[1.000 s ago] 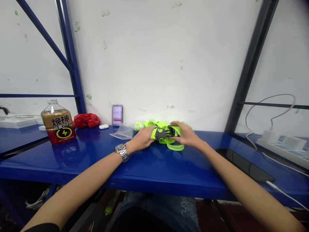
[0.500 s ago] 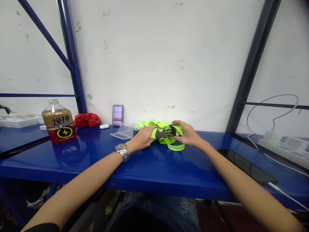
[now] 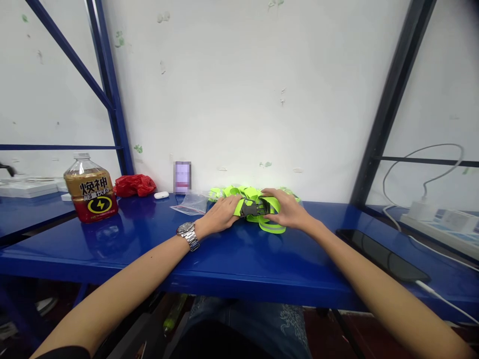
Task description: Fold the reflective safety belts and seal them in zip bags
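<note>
A black side-release buckle [image 3: 253, 208] on neon-yellow reflective webbing lies between my two hands, its halves together. My left hand [image 3: 221, 212], with a steel watch on the wrist, is closed on the strap at the buckle's left end. On the other side, the thumb and fingers of my right hand [image 3: 286, 208] grip the buckle's right end. Behind and below the buckle, the rest of the neon-yellow reflective strap [image 3: 272, 227] lies bunched and looped on the blue table [image 3: 224, 264]. Parts of the webbing are hidden by my fingers.
Left of the strap are a clear zip bag [image 3: 191, 203], a white earbud case [image 3: 161, 195], a propped phone [image 3: 182, 177], a red plastic bag [image 3: 134, 185] and a large drink bottle [image 3: 92, 192]. A black phone [image 3: 381, 255] on a cable and a power strip [image 3: 445, 227] are at right.
My right hand has moved slightly left, pushing the buckle's prongs into the left half; the gap between the halves has closed. My left hand has stayed nearly still.
</note>
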`<state>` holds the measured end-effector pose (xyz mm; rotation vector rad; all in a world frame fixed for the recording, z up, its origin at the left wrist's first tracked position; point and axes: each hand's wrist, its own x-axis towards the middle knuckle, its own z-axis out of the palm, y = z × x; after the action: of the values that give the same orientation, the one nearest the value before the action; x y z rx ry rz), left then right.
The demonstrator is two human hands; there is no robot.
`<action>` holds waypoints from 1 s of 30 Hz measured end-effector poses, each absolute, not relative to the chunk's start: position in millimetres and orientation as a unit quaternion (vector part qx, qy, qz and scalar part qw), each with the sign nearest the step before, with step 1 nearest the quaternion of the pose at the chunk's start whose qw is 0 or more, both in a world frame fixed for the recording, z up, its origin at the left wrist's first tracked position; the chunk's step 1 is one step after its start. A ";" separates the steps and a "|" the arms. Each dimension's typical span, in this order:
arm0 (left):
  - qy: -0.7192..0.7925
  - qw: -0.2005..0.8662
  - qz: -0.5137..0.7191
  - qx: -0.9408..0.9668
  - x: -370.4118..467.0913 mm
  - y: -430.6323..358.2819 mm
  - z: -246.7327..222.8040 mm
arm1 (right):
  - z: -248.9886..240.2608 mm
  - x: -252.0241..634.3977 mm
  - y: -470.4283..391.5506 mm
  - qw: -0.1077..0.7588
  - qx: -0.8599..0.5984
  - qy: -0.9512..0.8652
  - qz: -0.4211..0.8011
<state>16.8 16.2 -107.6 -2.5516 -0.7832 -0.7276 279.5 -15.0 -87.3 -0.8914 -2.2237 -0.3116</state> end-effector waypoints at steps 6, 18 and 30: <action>-0.279 0.176 -0.260 -0.908 17.5 13.3 -106.5 | -89.7 276.7 -13.7 0.356 -0.339 -0.864 -0.107; -0.282 0.211 -0.229 -0.907 26.3 7.2 -108.0 | -95.5 271.7 -12.8 0.345 -0.322 -0.872 -0.126; -0.280 0.211 -0.303 -0.886 30.4 2.8 -105.8 | -91.9 263.8 -17.6 0.376 -0.345 -0.852 -0.115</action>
<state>30.4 2.8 -105.8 -2.4627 -0.7777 -0.8409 263.8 -17.6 -91.9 -0.8817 -2.1802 -0.2931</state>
